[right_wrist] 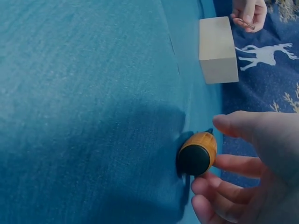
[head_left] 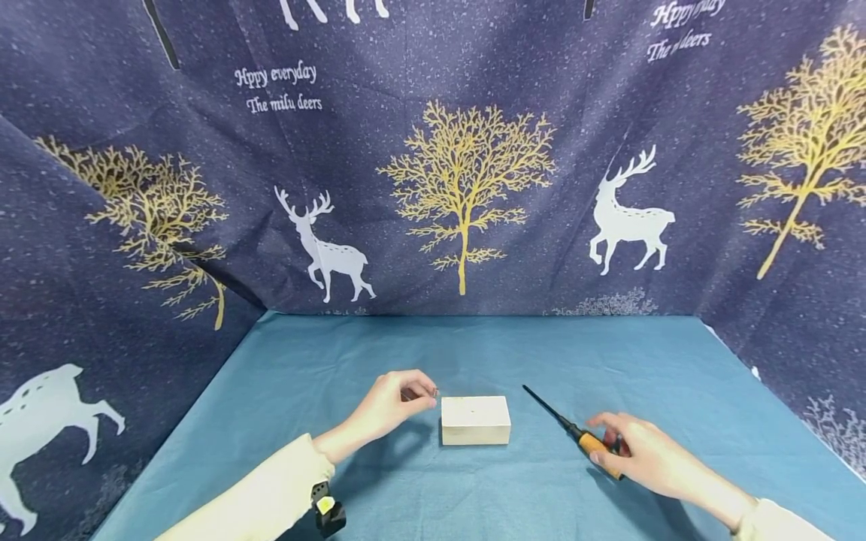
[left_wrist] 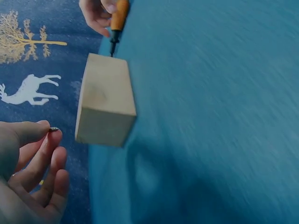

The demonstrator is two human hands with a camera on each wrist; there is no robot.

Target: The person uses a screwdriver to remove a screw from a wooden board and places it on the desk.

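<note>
My left hand (head_left: 395, 402) pinches a small metal screw (left_wrist: 54, 129) between thumb and fingertips, just left of a pale wooden block (head_left: 476, 421). Only the threaded end of the screw shows clearly; the fingers cover part of the rest. The block lies flat, with a small dark mark on its top. To its right, a screwdriver (head_left: 571, 430) with an orange and black handle lies slantwise, tip pointing away and left. Around that handle (right_wrist: 201, 144) my right hand (head_left: 646, 454) has its fingers loosely bent. In the right wrist view the thumb stands apart from it, with fingertips at its other side.
A blue cloth (head_left: 433, 496) covers the table. Behind and at the sides hangs a dark blue curtain (head_left: 406, 255) printed with white deer and golden trees. A small black device (head_left: 328, 515) is strapped at the left sleeve.
</note>
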